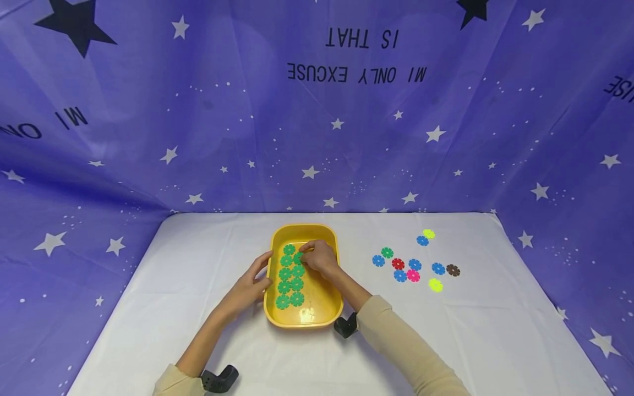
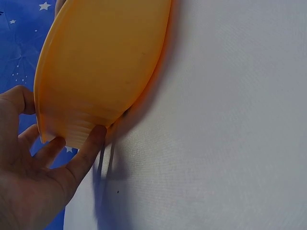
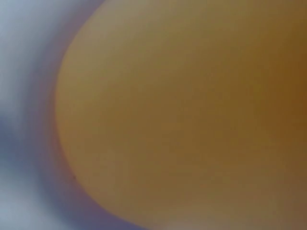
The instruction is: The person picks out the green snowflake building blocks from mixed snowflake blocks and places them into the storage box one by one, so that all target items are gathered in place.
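A yellow plastic tray [image 1: 317, 297] stands on the white table. Two columns of green snowflake-shaped building discs [image 1: 284, 273] lie along its left half. From the left, my left hand [image 1: 247, 289] touches the outer side of the tray, fingers spread; the left wrist view shows its fingertips [image 2: 99, 130] against the yellow wall. My right hand [image 1: 319, 257] reaches inside the tray and pinches a green disc [image 1: 298, 258] at the upper end of the right column. In the right wrist view only the blurred tray wall [image 3: 182, 115] shows, and that hand is out of sight.
To the right of the tray, loose discs lie scattered: blue [image 1: 415, 264], red [image 1: 398, 264], pink [image 1: 413, 275], yellow [image 1: 436, 285], brown [image 1: 453, 270] and one green [image 1: 387, 252]. A purple star-patterned cloth [image 1: 277, 137] hangs behind and beside the table.
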`<state>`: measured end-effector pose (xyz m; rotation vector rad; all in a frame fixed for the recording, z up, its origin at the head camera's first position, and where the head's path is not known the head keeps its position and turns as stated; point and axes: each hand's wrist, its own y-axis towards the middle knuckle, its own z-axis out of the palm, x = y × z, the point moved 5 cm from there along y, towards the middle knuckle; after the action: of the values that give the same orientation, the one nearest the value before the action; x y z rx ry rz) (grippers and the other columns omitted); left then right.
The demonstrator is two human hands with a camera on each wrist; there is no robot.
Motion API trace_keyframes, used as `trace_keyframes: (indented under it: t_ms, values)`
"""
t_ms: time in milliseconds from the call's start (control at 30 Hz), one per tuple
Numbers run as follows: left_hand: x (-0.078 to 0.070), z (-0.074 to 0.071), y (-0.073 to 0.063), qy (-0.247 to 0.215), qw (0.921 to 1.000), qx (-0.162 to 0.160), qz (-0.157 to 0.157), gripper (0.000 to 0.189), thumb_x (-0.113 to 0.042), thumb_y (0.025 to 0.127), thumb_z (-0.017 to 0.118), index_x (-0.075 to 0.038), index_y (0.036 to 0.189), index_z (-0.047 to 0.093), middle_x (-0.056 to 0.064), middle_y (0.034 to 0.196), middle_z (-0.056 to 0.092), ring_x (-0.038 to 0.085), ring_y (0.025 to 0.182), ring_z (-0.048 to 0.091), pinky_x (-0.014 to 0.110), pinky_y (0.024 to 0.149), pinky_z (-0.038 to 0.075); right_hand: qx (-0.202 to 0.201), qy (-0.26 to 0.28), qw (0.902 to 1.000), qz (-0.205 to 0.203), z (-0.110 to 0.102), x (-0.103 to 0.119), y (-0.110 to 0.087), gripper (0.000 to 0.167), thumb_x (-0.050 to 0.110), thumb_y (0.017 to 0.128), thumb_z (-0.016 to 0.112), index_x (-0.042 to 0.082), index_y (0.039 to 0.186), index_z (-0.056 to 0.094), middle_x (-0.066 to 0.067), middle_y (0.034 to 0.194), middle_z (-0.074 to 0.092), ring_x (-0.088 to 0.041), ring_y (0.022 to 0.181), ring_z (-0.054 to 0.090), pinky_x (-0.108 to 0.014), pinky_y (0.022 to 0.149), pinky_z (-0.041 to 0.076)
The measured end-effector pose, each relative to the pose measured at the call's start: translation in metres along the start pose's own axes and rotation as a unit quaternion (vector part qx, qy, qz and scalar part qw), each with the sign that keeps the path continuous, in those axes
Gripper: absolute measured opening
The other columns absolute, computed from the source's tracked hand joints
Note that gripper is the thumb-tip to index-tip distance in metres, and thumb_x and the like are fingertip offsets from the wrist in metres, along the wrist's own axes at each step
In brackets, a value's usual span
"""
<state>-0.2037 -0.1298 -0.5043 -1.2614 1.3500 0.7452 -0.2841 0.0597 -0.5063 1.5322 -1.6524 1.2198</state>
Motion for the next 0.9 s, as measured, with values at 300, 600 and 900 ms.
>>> trace_keyframes:
  t_ms: [300,600,900]
  values:
    - [-0.002,0.0,0.0,-0.002,1.0,0.004,0.005,0.07,-0.01,0.095,0.055,-0.026,0.158,0.027,0.017,0.163,0.019,0.049,0.136,0.037,0.046,0.094,0.053,-0.001,-0.01,1.0,0.001,0.0,0.0,-0.001,0.016,0.0,0.087,0.071,0.002,0.102,0.076,-0.008,0.084,0.071,-0.016,0.064,0.066,-0.024,0.057,0.054]
    - [-0.001,0.0,0.0,-0.008,0.9999,0.006,0.005,0.071,-0.01,0.095,0.055,-0.025,0.158,0.026,0.017,0.163,0.019,0.049,0.135,0.038,0.045,0.092,0.055,-0.002,-0.016,0.9998,-0.007,0.0,0.002,-0.004,0.018,0.003,0.088,0.069,0.002,0.106,0.075,-0.007,0.091,0.071,-0.015,0.066,0.065,-0.024,0.059,0.054]
    - [-0.001,0.0,0.0,-0.004,1.0,0.006,0.005,0.07,-0.01,0.095,0.055,-0.026,0.158,0.027,0.016,0.163,0.019,0.048,0.137,0.037,0.044,0.093,0.054,0.051,0.065,0.9956,-0.042,-0.014,0.029,-0.023,0.025,0.003,0.093,0.064,-0.007,0.116,0.068,-0.023,0.093,0.068,-0.032,0.074,0.063,-0.035,0.069,0.058]
